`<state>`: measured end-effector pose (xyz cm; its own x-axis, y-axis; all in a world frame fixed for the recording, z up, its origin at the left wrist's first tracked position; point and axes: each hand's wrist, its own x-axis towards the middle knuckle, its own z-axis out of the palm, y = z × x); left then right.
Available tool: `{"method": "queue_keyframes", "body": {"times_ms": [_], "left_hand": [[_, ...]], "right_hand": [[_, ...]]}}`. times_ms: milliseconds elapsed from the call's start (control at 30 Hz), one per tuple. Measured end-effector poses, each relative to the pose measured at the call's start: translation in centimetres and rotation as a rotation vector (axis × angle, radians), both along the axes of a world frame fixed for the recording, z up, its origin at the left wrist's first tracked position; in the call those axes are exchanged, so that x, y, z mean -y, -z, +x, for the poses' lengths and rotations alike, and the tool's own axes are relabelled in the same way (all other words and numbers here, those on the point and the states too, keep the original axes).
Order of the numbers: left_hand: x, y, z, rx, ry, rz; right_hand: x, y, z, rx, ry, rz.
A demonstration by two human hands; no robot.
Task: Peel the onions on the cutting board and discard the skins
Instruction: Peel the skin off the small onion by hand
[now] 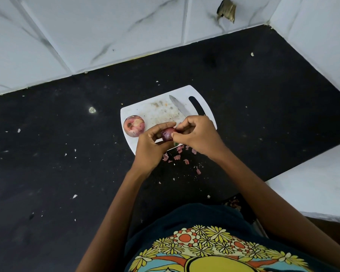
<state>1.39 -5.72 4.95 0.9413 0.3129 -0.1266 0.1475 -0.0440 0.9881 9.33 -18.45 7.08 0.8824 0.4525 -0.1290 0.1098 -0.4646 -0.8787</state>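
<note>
The board (143, 109) is white on a black, white-flecked counter (47, 154). One onion (134, 126) is pale pink, the held onion (167, 133) dark purple. The wall (106, 26) is white marble veined grey.

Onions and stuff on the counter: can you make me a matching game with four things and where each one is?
Things:
1. small onion
2. big onion
3. knife
4. skins

Places:
A. lying on the board's far part
B. on the black counter by the board's near edge
C. held in both hands
D. resting on the board's left side

Pairs: 1-C, 2-D, 3-A, 4-B
</note>
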Motion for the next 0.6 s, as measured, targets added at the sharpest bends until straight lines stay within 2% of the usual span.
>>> {"method": "queue_keyframes", "body": {"times_ms": [100,600], "left_hand": [[-0.02,-0.12,-0.01,-0.024,0.002,-0.082],[-0.38,-0.18,-0.14,-0.044,0.004,-0.108]], "right_hand": [[0.35,0.27,0.40,0.005,0.025,0.037],[0.25,0.10,0.35,-0.035,-0.039,0.044]]}}
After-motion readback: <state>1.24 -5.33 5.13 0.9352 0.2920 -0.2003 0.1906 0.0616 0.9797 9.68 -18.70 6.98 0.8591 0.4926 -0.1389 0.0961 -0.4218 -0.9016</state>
